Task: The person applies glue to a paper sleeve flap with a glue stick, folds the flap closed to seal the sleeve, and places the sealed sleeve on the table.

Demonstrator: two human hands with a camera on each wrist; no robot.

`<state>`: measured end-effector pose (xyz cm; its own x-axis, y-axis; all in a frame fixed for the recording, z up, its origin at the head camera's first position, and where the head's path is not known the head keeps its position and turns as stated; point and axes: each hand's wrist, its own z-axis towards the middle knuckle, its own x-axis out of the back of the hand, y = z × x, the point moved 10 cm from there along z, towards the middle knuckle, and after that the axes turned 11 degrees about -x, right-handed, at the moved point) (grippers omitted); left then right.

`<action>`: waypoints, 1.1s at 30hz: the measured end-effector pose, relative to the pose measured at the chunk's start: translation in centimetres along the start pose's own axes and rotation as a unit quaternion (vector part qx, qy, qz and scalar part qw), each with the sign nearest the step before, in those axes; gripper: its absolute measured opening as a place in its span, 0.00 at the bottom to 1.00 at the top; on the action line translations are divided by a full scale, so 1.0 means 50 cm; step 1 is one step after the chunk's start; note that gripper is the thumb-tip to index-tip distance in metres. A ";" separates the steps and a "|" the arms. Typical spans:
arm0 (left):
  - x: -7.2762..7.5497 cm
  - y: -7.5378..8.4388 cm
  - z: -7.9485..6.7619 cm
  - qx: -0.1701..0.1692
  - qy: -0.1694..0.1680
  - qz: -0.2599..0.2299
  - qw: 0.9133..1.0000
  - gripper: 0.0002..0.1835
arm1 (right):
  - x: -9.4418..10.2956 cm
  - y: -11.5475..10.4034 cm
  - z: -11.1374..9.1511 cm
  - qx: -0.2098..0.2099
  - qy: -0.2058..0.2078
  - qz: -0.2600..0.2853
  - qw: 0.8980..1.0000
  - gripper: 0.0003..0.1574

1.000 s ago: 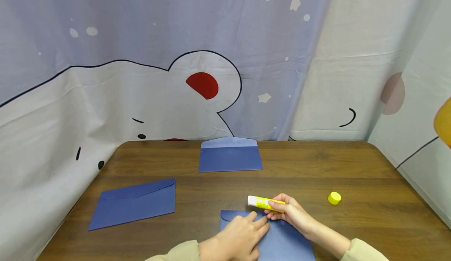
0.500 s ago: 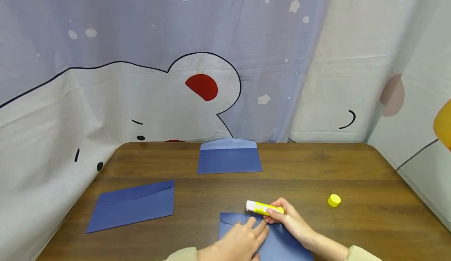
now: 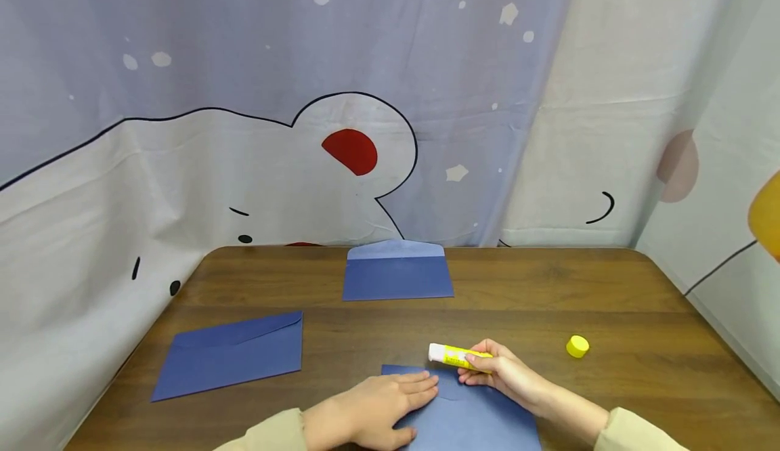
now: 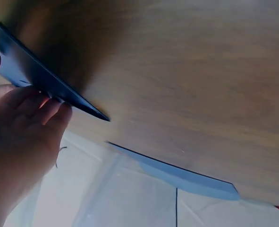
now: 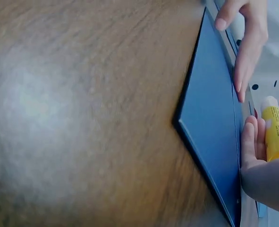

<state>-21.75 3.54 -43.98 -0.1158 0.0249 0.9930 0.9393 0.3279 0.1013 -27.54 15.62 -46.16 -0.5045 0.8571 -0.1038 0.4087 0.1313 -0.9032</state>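
Note:
A blue envelope [image 3: 481,425] lies at the table's near edge with its flap folded down. My left hand [image 3: 385,407] rests on the left part of it, fingers straight and close together, pointing right along the flap. In the right wrist view the left thumb and fingers [image 5: 243,61] extend over the envelope's far side. My right hand [image 3: 508,375] holds a yellow glue stick [image 3: 452,355], thumb across the barrel and its white end facing left. The stick is level above the envelope's top edge, while the right lower fingers are at the flap's right part.
Left on the wooden table [image 3: 518,302] lies another blue envelope [image 3: 234,363], flap down. At the back edge is a third envelope [image 3: 398,279] with its lighter flap raised. A yellow cap [image 3: 577,346] stands to the right. A printed curtain [image 3: 274,180] hangs behind.
My left hand has slid leftward over the envelope's flap, away from the right hand, and its fingers have drawn together. The right hand with the glue stick has stayed nearly in place.

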 end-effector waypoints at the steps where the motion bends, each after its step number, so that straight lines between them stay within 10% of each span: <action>1: -0.003 -0.002 -0.006 0.002 -0.007 -0.007 1.000 0.32 | 0.001 0.000 0.000 -0.001 -0.001 -0.001 1.000 0.13; 20: 0.008 -0.002 -0.013 0.014 0.100 0.016 0.995 0.34 | -0.009 0.000 -0.020 0.066 -0.015 -0.133 0.989 0.22; 33: -0.008 -0.007 -0.026 0.034 0.037 0.035 0.998 0.37 | -0.003 0.004 -0.024 0.069 -0.010 -0.132 0.989 0.21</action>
<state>-21.61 2.18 -44.35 -0.0239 -0.0182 0.9995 0.9200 0.3908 0.0291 -26.50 16.13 -45.84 -0.5958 0.7915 0.1361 0.1537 0.2787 -0.9480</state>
